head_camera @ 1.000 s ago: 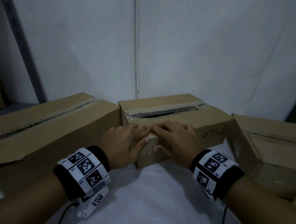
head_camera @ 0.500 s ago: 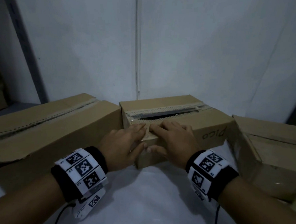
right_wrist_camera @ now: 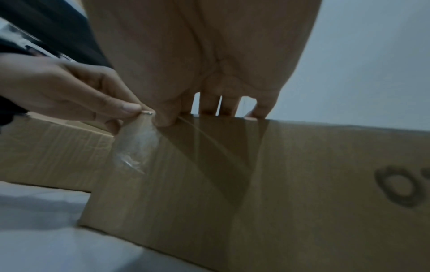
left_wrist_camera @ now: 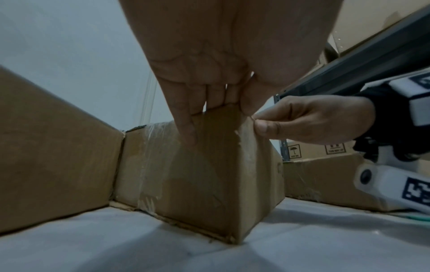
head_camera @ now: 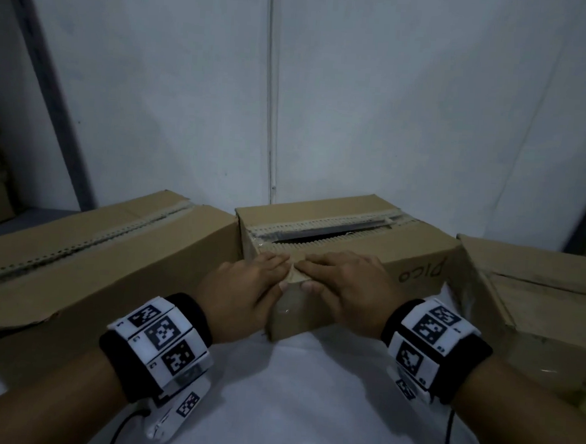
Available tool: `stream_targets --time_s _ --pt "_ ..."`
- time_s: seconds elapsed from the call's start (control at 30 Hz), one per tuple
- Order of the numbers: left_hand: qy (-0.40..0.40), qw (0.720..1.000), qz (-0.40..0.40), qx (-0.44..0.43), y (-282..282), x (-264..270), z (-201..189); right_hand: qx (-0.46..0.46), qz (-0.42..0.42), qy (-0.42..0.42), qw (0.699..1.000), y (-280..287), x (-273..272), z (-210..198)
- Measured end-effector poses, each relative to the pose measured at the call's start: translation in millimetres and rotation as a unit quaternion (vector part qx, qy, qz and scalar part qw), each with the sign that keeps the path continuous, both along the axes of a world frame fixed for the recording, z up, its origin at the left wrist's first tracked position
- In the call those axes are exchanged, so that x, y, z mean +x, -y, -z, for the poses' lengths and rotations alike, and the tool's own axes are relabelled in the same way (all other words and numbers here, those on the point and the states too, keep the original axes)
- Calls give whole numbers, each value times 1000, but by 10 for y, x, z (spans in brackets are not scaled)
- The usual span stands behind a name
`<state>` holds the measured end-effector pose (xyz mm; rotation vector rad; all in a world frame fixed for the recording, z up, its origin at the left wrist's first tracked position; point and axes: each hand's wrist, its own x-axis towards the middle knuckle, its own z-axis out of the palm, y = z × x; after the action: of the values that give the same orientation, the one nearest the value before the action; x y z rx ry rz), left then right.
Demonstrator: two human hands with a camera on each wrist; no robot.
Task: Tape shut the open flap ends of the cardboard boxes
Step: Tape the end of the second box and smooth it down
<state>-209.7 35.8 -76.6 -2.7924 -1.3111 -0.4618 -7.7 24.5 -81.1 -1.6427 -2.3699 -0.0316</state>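
The middle cardboard box (head_camera: 416, 260) stands with a dark slit open along its top seam. Clear tape (head_camera: 284, 307) runs down its near corner, also seen as tape (right_wrist_camera: 137, 147) and tape (left_wrist_camera: 149, 138). My left hand (head_camera: 246, 287) lies over that corner and pinches the tape's top end between thumb and forefinger. My right hand (head_camera: 342, 286) has its fingers laid over the top edge and its thumb pressed on the side face beside the tape, so it pinches the box edge. Both thumbs nearly touch at the corner.
A long cardboard box (head_camera: 87, 260) touches the middle box on the left. Another box (head_camera: 534, 298) with taped flaps stands at the right. All rest on a white table (head_camera: 301, 400) against a white wall. More boxes sit on a shelf (left_wrist_camera: 349, 60) behind.
Both hands have stayed on the box's near corner. The thumbs have drawn slightly closer together at the top edge; the box has not moved.
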Motion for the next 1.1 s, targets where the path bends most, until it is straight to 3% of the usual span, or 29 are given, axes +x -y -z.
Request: stream_targets --time_s 0.17,0.7,1.1 --pt "-14 1000 -3 -19 26 1 -36 4 33 -16 999 30 -95 -18" --pt "56 997 -34 -36 -48 5 -4 -18 26 -49 998 60 -63 -41" --pt "-26 996 -74 -33 -6 55 22 3 21 54 998 157 -144 -144"
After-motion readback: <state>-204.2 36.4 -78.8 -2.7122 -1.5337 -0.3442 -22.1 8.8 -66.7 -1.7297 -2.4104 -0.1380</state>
